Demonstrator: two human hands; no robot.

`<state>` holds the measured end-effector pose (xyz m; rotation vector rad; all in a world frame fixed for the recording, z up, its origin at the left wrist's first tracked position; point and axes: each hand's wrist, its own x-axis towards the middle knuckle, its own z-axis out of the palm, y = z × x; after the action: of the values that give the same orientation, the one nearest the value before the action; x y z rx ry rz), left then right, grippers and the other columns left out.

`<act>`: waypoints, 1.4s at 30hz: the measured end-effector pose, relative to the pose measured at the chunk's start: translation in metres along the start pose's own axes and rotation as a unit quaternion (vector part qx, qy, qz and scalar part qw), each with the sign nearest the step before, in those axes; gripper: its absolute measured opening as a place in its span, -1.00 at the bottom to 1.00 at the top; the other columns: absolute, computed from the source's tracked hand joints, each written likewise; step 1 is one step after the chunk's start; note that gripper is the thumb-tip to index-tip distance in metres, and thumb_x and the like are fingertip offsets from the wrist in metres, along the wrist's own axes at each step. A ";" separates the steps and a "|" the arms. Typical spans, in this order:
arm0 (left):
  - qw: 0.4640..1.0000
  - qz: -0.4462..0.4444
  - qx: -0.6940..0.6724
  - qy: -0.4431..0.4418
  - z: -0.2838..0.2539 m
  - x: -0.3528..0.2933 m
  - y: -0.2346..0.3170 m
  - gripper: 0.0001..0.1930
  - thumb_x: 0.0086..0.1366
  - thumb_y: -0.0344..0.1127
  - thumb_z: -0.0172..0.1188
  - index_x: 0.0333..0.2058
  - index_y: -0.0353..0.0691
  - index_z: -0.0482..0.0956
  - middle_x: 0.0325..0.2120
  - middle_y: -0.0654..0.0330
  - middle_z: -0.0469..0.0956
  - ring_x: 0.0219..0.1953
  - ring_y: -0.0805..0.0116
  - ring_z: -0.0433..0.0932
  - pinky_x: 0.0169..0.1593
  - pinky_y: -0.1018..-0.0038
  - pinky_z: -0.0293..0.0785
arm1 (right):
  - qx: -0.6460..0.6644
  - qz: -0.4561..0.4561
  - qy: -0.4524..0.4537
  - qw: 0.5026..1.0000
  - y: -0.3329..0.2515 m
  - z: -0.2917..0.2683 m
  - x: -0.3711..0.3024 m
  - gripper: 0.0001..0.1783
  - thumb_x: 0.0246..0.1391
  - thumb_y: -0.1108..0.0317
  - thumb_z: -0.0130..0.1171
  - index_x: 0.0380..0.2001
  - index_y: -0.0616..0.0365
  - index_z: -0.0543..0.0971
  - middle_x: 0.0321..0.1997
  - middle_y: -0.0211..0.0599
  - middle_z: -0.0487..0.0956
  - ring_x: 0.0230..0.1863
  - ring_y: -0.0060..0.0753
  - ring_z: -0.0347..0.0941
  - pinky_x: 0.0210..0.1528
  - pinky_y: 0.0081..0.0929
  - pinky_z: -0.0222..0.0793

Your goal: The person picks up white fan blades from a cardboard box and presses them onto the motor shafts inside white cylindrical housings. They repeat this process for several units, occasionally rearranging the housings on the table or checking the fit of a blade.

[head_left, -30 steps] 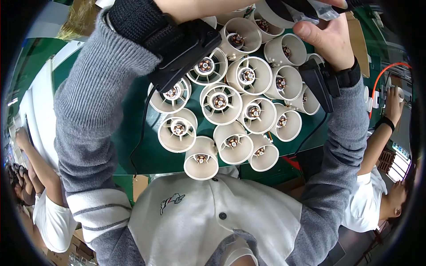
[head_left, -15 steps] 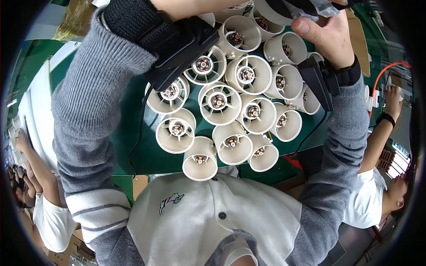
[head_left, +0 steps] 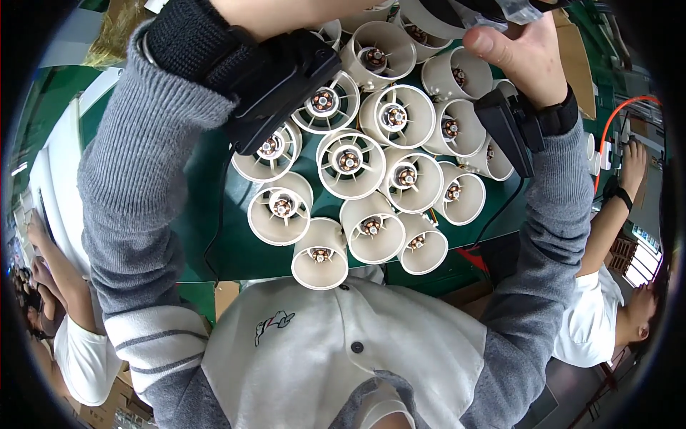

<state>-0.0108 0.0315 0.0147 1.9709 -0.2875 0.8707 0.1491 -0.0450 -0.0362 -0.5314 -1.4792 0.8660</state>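
Observation:
My right hand [head_left: 527, 63] is at the top right, palm partly showing and thumb stretched toward the left. It holds a black part with clear plastic [head_left: 516, 10] at the top edge; the other fingers are mostly hidden. My left forearm [head_left: 286, 13] crosses the top, and its hand lies beyond the picture. Below my arms stand many off-white cylindrical fan housings, each with a copper-wound motor core at its centre. Among them are a spoked housing [head_left: 377, 169] in the middle and a smaller housing [head_left: 433, 259] at the near edge.
The housings crowd a green table [head_left: 214, 247]. Black devices strapped to my wrists trail cables over it. Cardboard [head_left: 574, 61] stands beyond my right hand, near an orange hose [head_left: 607, 125]. Other people work at both sides, one person's hand [head_left: 633, 163] showing at the right.
My left forearm has shifted slightly left and up. My right hand has moved a little left, with the black part still beside its thumb. The view has shifted slightly.

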 end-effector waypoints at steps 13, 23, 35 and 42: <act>1.000 0.014 -0.008 0.003 0.001 0.010 -0.024 -0.35 0.22 -0.06 0.19 0.08 -0.42 0.18 -0.08 0.00 0.41 -0.06 0.26 0.42 0.00 0.44 0.36 | -0.417 0.229 0.003 0.879 -0.079 -0.059 -0.049 -0.11 -0.30 -0.17 0.42 0.03 0.21 0.41 -0.02 -0.27 0.48 0.02 -0.33 0.38 0.08 -0.42 0.24; 1.000 0.017 -0.012 0.001 0.017 0.012 -0.026 -0.35 0.22 -0.05 0.19 0.08 -0.42 0.18 -0.08 -0.01 0.41 -0.06 0.25 0.42 -0.01 0.43 0.36 | -0.374 0.271 0.046 0.886 -0.070 -0.053 -0.073 -0.08 -0.38 -0.17 0.47 -0.01 0.23 0.42 -0.04 -0.29 0.48 0.00 -0.36 0.40 0.03 -0.42 0.29; 1.000 0.023 -0.012 0.007 0.012 0.032 -0.072 -0.35 0.22 -0.05 0.19 0.08 -0.43 0.17 -0.08 -0.02 0.40 -0.06 0.24 0.42 -0.01 0.43 0.36 | -0.402 0.266 0.036 0.876 -0.062 -0.019 -0.061 -0.06 -0.40 -0.23 0.45 -0.02 0.22 0.43 -0.07 -0.28 0.50 -0.02 -0.33 0.41 0.03 -0.41 0.30; 0.999 0.032 -0.026 0.008 0.020 0.016 -0.040 -0.34 0.22 -0.05 0.19 0.08 -0.43 0.17 -0.08 -0.03 0.40 -0.06 0.23 0.42 -0.01 0.43 0.36 | -0.397 0.270 0.045 0.876 -0.066 -0.032 -0.070 -0.05 -0.40 -0.21 0.46 -0.01 0.22 0.42 -0.06 -0.28 0.49 -0.01 -0.33 0.41 0.04 -0.41 0.30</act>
<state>0.0308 0.0390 -0.0067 1.9141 -0.3629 0.9115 0.2002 -0.1325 -0.0311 -1.6373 -1.5916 0.5937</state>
